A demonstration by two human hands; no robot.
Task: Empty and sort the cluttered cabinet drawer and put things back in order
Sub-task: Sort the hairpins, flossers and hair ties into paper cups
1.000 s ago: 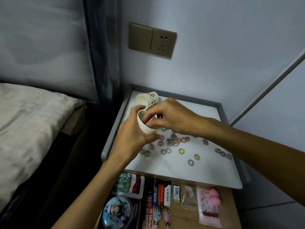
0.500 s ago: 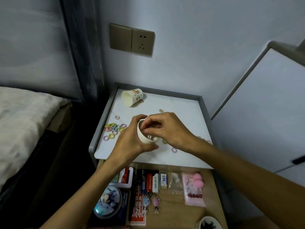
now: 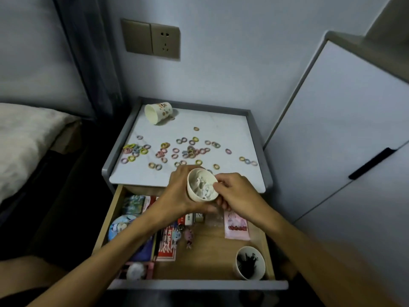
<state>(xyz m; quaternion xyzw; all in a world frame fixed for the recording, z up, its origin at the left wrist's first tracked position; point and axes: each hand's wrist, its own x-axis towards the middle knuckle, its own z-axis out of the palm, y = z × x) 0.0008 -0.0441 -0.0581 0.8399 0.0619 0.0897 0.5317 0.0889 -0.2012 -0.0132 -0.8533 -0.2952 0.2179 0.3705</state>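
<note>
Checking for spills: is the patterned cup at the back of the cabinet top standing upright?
No, the patterned cup lies on its side on the cabinet top, open mouth showing.

white cup (image 3: pixel 202 185): tilted, pale clumps inside, over drawer (image 3: pixel 199 284) back edge | printed cup (image 3: pixel 158 113): on its side, cabinet top (image 3: pixel 221 120) back-left | coloured rings (image 3: pixel 190 151): scattered on top | drawer: open
</note>
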